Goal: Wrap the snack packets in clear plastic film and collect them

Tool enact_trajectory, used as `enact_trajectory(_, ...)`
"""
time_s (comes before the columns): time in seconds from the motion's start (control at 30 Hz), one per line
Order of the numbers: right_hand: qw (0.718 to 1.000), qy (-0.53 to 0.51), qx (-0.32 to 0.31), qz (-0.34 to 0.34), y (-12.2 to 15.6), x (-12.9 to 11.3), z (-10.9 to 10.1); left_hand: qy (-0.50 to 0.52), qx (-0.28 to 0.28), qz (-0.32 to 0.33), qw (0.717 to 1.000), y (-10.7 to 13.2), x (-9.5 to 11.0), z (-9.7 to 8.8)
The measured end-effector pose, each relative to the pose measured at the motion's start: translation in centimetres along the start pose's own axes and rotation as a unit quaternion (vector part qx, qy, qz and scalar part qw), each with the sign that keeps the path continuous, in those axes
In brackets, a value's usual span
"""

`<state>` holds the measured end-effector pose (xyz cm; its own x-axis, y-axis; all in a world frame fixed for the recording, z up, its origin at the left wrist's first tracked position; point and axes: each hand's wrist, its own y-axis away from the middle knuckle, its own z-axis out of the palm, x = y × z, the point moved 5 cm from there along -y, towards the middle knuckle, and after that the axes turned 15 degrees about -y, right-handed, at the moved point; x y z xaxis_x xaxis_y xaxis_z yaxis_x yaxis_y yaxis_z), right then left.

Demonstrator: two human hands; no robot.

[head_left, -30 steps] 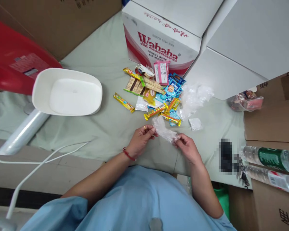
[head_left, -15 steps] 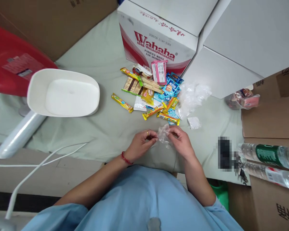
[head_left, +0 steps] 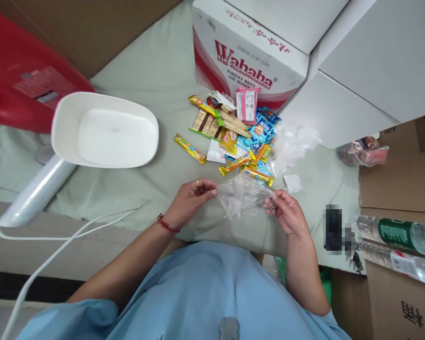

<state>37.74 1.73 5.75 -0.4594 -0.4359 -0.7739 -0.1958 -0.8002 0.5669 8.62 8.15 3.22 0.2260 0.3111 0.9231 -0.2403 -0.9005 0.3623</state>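
My left hand (head_left: 191, 200) and my right hand (head_left: 286, 212) each pinch one side of a clear plastic bag (head_left: 242, 196), stretched between them just above the pale green cloth (head_left: 156, 94). A ring is on my left hand and a red cord on that wrist. Just beyond the bag lies a heap of snack packets (head_left: 233, 137): yellow bars, blue packets, a pink packet and biscuit sticks. A crumpled pile of more clear bags (head_left: 293, 144) lies to the right of the heap.
A white tray (head_left: 106, 132) sits at the left by a roll of film (head_left: 35, 193) and a red chair (head_left: 17, 80). A Wahaha carton (head_left: 248, 52) and white boxes stand behind. Water bottles (head_left: 396, 236) and cardboard boxes are at the right.
My hands have drawn apart, spreading the bunched clear bag wide between them. The view has shifted slightly.
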Motion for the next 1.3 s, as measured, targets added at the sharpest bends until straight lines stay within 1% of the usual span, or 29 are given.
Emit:
enact_trajectory(0.1, 0.999, -0.028, 0.005, -0.017, -0.1, -0.3, 0.0, 0.023, 0.025, 0.011, 0.999, 0.4, 0.4, -1.8)
enact_trajectory(0.23, 0.999, -0.024, 0.004, -0.032, -0.2, -0.6, -0.1, 0.051, 0.081, 0.008, 0.995, 0.4, -0.4, -4.7)
enact_trajectory(0.3, 0.999, -0.007, 0.006, -0.035, -0.3, -0.5, -0.1, 0.025, 0.118, -0.009, 0.993, 0.2, -1.1, -6.2)
enact_trajectory(0.33, 0.999, 0.001, 0.006, -0.035, -0.3, -0.4, -0.1, -0.009, 0.146, -0.017, 0.989, 0.1, -1.4, -6.9)
enact_trajectory(0.37, 0.999, 0.009, 0.006, -0.037, -0.3, -0.2, 0.0, -0.058, 0.186, -0.02, 0.981, 0.3, -1.4, -7.6)
enact_trajectory(0.4, 0.999, 0.014, 0.009, -0.04, -0.3, -0.1, 0.1, -0.117, 0.239, -0.01, 0.964, 0.7, -1.2, -8.2)
enact_trajectory(0.43, 0.999, 0.018, 0.014, -0.046, -0.2, 0.1, 0.2, -0.177, 0.297, 0.016, 0.938, 1.3, -0.6, -8.6)
enact_trajectory(0.47, 0.998, 0.018, 0.021, -0.052, -0.2, 0.3, 0.3, -0.232, 0.353, 0.059, 0.904, 2.3, 0.1, -8.6)
enact_trajectory(0.5, 0.998, 0.014, 0.029, -0.058, -0.1, 0.4, 0.5, -0.273, 0.397, 0.114, 0.869, 3.4, 1.0, -8.0)
enact_trajectory(0.53, 0.997, 0.008, 0.037, -0.062, 0.0, 0.5, 0.6, -0.3, 0.42, 0.178, 0.838, 4.6, 1.7, -6.9)
enact_trajectory(0.57, 0.997, -0.003, 0.044, -0.065, 0.1, 0.7, 0.8, -0.317, 0.42, 0.243, 0.815, 5.7, 2.2, -5.3)
enact_trajectory(0.6, 0.997, -0.018, 0.05, -0.065, 0.2, 0.8, 1.1, -0.325, 0.392, 0.299, 0.807, 6.5, 2.4, -3.4)
enact_trajectory(0.63, 0.996, -0.037, 0.054, -0.064, 0.3, 0.8, 1.4, -0.329, 0.343, 0.352, 0.806, 7.1, 2.4, -1.2)
enact_trajectory(0.67, 0.995, -0.056, 0.057, -0.063, 0.4, 0.8, 1.7, -0.331, 0.278, 0.4, 0.808, 7.5, 2.2, 1.2)
enact_trajectory(0.7, 0.993, -0.076, 0.059, -0.063, 0.6, 0.8, 2.1, -0.336, 0.208, 0.428, 0.813, 7.5, 1.9, 3.5)
enact_trajectory(0.73, 0.992, -0.094, 0.06, -0.062, 0.7, 0.7, 2.4, -0.338, 0.159, 0.439, 0.817, 7.2, 1.6, 5.6)
enact_trajectory(0.77, 0.99, -0.11, 0.058, -0.061, 0.9, 0.6, 2.8, -0.339, 0.137, 0.439, 0.821, 6.8, 1.3, 7.1)
enact_trajectory(0.8, 0.989, -0.121, 0.054, -0.059, 1.2, 0.4, 3.0, -0.344, 0.135, 0.432, 0.823, 6.1, 1.2, 8.2)
enact_trajectory(0.83, 0.989, -0.129, 0.049, -0.057, 1.4, 0.3, 3.1, -0.348, 0.143, 0.417, 0.827, 5.4, 1.1, 8.8)
enact_trajectory(0.9, 0.99, -0.128, 0.037, -0.05, 1.8, 0.0, 3.0, -0.348, 0.155, 0.389, 0.839, 4.0, 1.4, 9.0)
enact_trajectory(0.93, 0.991, -0.122, 0.031, -0.049, 2.0, -0.2, 2.6, -0.34, 0.147, 0.376, 0.85, 3.4, 1.6, 8.7)
enact_trajectory(1.0, 0.992, -0.106, 0.025, -0.057, 2.4, -0.7, 1.5, -0.3, 0.107, 0.335, 0.887, 2.6, 1.9, 7.7)
enact_trajectory(1.07, 0.993, -0.093, 0.026, -0.063, 2.5, -1.1, 0.0, -0.241, 0.067, 0.263, 0.932, 2.2, 2.0, 6.3)
enact_trajectory(1.1, 0.993, -0.091, 0.028, -0.065, 2.5, -1.3, -0.6, -0.218, 0.057, 0.232, 0.946, 2.3, 2.0, 5.6)
enact_trajectory(1.13, 0.993, -0.094, 0.029, -0.065, 2.5, -1.5, -1.1, -0.204, 0.052, 0.217, 0.953, 2.5, 2.1, 5.1)
enact_trajectory(1.17, 0.992, -0.101, 0.029, -0.065, 2.4, -1.7, -1.4, -0.198, 0.049, 0.225, 0.953, 3.0, 2.4, 4.8)
enact_trajectory(1.2, 0.991, -0.111, 0.029, -0.067, 2.4, -1.8, -1.4, -0.199, 0.045, 0.254, 0.946, 3.5, 2.8, 4.9)
enact_trajectory(1.23, 0.989, -0.124, 0.029, -0.073, 2.4, -1.9, -1.3, -0.203, 0.04, 0.293, 0.934, 4.1, 3.2, 5.3)
enact_trajectory(1.3, 0.985, -0.148, 0.029, -0.089, 2.4, -1.9, -0.3, -0.214, 0.027, 0.359, 0.908, 5.1, 3.5, 6.9)
